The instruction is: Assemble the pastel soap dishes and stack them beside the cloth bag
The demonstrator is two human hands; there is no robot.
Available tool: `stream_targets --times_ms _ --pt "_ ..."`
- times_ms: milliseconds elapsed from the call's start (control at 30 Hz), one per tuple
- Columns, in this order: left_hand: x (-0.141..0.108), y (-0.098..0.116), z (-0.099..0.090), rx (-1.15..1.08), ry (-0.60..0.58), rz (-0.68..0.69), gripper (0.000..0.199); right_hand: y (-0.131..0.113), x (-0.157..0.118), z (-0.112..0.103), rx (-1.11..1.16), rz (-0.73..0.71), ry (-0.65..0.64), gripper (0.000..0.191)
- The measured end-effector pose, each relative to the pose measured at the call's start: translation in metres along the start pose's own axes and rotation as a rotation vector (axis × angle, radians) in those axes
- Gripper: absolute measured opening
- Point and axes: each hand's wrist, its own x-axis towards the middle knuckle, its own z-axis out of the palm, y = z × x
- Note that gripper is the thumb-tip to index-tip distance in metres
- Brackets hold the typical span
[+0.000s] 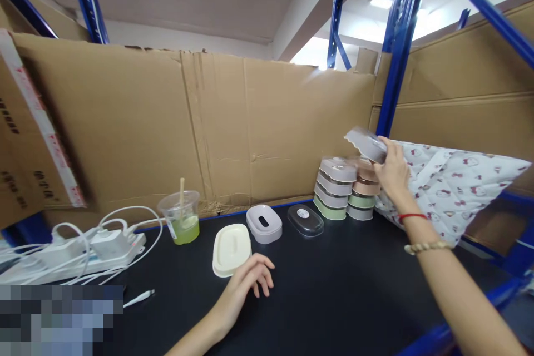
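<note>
Right hand (392, 169): grip clamped on a grey box (366, 143), held tilted above the far-right stacked boxes (346, 189). Left hand (250, 278): fingers apart, resting on the tabletop (334, 289), touching the near edge of the cream lid (231, 249).

A clear plastic cup (180, 216) of green drink is taken as the landmark, standing on the black table (334, 289) with a straw upright in it; left of the cup a white power strip (75, 256) is seen, loaded with white plugs and looped cables (120, 217); a loose white cable end (139, 298) is seen in front of the cup, to its left; behind the cup a wall of brown cardboard (208, 122) is stood along the table's far edge; far right of the cup a white patterned cloth (454, 183) is draped beside more cardboard; blue shelf uprights (396, 50) are seen above and right of the cup.
</note>
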Motion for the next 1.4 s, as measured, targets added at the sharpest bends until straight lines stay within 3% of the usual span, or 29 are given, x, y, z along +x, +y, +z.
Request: stream_targets --times_ms 67,133,233,333,433,500,567,667,767,833,933,1067,1233,1300,1400 --pt "0.000 -0.001 0.000 0.037 -0.035 0.024 0.062 0.021 0.018 0.001 -0.052 -0.013 -0.234 0.054" --pt "-0.001 0.001 0.001 0.039 -0.048 0.028 0.064 0.035 0.029 0.004 -0.090 0.024 -0.365 0.062" --pt "-0.005 0.006 0.005 0.094 -0.038 0.040 0.062 0.046 0.035 0.008 -0.104 0.032 -0.398 0.063" --pt "-0.012 0.012 0.004 0.372 0.047 0.133 0.044 0.040 0.029 0.010 -0.103 -0.004 -0.302 0.064" --pt "-0.014 0.019 -0.007 0.785 0.220 0.349 0.031 0.011 0.008 0.014 -0.039 -0.065 -0.067 0.061" --pt "-0.012 0.025 -0.019 0.973 0.354 0.420 0.033 -0.021 -0.020 0.020 0.108 -0.191 -0.013 0.048" --pt "-0.008 0.030 -0.031 1.126 0.510 0.297 0.034 -0.058 -0.056 0.028 0.248 -0.369 -0.164 0.040" --pt "-0.004 0.034 -0.040 1.188 0.697 -0.091 0.052 -0.113 -0.114 0.039 0.286 -0.517 -0.636 0.046" --pt "-0.003 0.033 -0.040 1.055 0.663 -0.355 0.055 -0.148 -0.155 0.047 0.239 -0.445 -1.054 0.061" --pt "-0.004 0.032 -0.037 0.881 0.659 -0.283 0.048 -0.155 -0.168 0.051 0.252 -0.405 -1.148 0.055" --pt "-0.004 0.033 -0.036 0.801 0.679 -0.237 0.040 -0.145 -0.177 0.061 0.328 -0.356 -1.060 0.043" --pt "-0.003 0.034 -0.036 0.596 0.697 -0.188 0.040 -0.125 -0.181 0.071 0.593 -0.260 -0.884 0.039" --pt "0.000 0.028 -0.031 0.176 0.786 -0.234 0.056 -0.136 -0.181 0.056 0.797 -0.090 -0.611 0.044" --pt "0.000 0.029 -0.026 0.027 0.773 -0.230 0.055 -0.148 -0.183 0.044 0.853 -0.150 -0.649 0.043" --pt "0.000 0.033 -0.018 -0.243 0.655 -0.191 0.039 -0.164 -0.189 0.027 0.804 -0.256 -0.934 0.037"
